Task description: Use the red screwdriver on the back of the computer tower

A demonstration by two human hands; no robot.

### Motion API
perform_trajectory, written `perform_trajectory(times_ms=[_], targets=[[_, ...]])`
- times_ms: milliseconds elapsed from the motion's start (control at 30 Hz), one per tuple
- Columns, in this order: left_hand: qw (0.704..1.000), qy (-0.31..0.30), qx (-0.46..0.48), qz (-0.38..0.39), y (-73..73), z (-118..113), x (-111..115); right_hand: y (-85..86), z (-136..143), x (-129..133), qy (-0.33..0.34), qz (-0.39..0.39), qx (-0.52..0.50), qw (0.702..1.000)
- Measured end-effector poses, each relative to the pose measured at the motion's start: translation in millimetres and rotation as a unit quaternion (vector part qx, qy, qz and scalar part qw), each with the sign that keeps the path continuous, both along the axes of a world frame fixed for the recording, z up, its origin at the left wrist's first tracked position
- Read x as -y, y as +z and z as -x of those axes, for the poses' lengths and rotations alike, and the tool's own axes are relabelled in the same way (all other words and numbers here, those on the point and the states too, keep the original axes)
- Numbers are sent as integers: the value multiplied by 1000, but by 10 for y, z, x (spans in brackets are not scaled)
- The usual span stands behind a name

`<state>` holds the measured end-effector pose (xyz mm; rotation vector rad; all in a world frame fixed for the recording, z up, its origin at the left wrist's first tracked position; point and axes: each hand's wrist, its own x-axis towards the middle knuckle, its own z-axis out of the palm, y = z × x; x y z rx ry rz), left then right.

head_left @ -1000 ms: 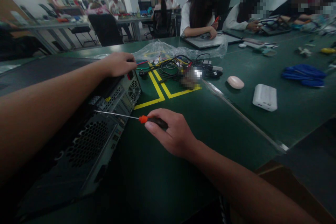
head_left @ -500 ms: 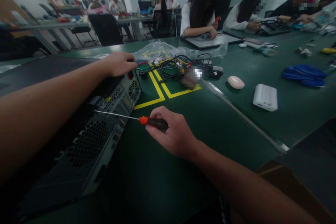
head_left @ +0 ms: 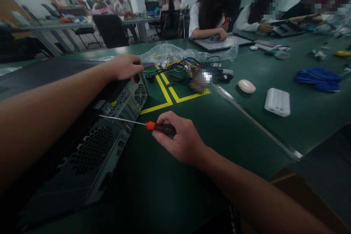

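A dark computer case [head_left: 93, 150] lies on the green table at the left, its back panel with vents and ports facing me. My right hand [head_left: 178, 135] is closed around the handle of a screwdriver [head_left: 161, 128] with an orange collar. The long thin shaft points left, and its tip is at the edge of the back panel. My left hand [head_left: 127, 66] rests on the far upper corner of the case, fingers bent over the edge; whether they grip it is hidden.
Tangled cables [head_left: 181, 69] and clear plastic film [head_left: 164, 52] lie beyond the case. To the right are a pink oval object [head_left: 246, 86], a white device [head_left: 277, 101] and a blue bundle [head_left: 318, 78]. Across the table, a person [head_left: 205, 18] works over a flat panel.
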<state>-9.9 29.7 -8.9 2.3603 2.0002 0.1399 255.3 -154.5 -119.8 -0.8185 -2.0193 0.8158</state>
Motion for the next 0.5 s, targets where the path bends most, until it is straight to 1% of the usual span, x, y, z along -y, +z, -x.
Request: perform_trajectory(times_ms=[500], targets=[[1000, 1, 1, 1, -4, 7, -5, -6, 1, -4, 4, -16, -17, 1000]])
